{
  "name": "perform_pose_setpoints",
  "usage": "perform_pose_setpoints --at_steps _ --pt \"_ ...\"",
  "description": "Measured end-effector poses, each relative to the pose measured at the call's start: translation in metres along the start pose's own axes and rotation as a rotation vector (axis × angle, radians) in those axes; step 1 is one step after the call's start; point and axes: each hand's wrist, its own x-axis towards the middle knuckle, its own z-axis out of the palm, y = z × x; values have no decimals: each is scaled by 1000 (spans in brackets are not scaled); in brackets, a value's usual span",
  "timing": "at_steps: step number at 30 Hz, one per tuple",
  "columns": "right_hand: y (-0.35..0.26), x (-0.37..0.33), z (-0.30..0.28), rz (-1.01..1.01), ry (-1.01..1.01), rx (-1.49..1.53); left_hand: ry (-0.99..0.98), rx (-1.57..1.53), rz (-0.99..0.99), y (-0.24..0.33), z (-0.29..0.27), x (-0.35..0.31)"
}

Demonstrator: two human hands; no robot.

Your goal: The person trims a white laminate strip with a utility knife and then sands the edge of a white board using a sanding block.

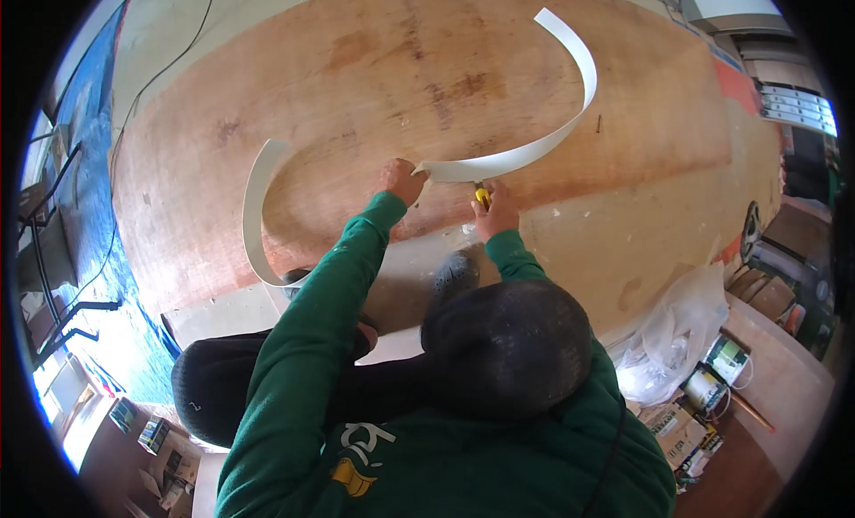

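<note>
My left hand [401, 181] is closed on the near end of a curled white strip [583, 77], which arcs away to the right across a plywood sheet [356, 99]. In my right hand [497, 212] is a yellow utility knife [483, 195], its tip close to the strip's lower edge. Whether the blade touches the strip is too small to tell. On the left stands another curved white length [254, 211]; it runs behind my left forearm, so I cannot tell if it joins the piece in my hand.
A small nail-like piece [598, 123] lies on the plywood, right of the strip. A dark cable [169, 68] and blue sheeting [89, 117] are on the left. At the lower right sit a clear plastic bag [672, 340], paint cans [705, 389] and a cardboard box [672, 433].
</note>
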Motion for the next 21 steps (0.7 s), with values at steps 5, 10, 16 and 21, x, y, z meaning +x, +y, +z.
perform_pose_setpoints --at_steps 5,10,16,21 --pt "31 -39 -8 -287 -256 38 -145 -226 -164 -12 -5 10" --pt "-63 -29 -42 -326 -274 352 -188 -137 -169 -11 -6 11" --pt "-63 49 6 -380 -267 139 -240 -343 -133 -7 -20 -3" --pt "-49 72 8 -353 -134 9 -222 -269 -248 -26 -8 1"
